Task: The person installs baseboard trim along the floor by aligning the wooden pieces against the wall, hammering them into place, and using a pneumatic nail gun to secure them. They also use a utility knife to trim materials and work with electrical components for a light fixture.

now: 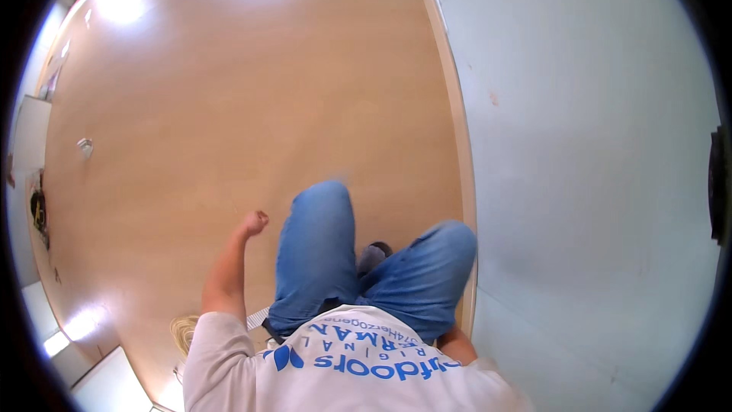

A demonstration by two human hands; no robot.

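Observation:
My left hand hangs beside my left knee over the wood-look floor, fingers curled closed; whether anything is inside is too small to make out. My bent legs in blue jeans are below me, with a dark shoe between them. My right forearm goes down behind my right thigh, and that hand is hidden.
A pale wall with a baseboard runs along my right. A coil of beige cord lies behind me at lower left. White boxy objects and a dark item stand along the left edge.

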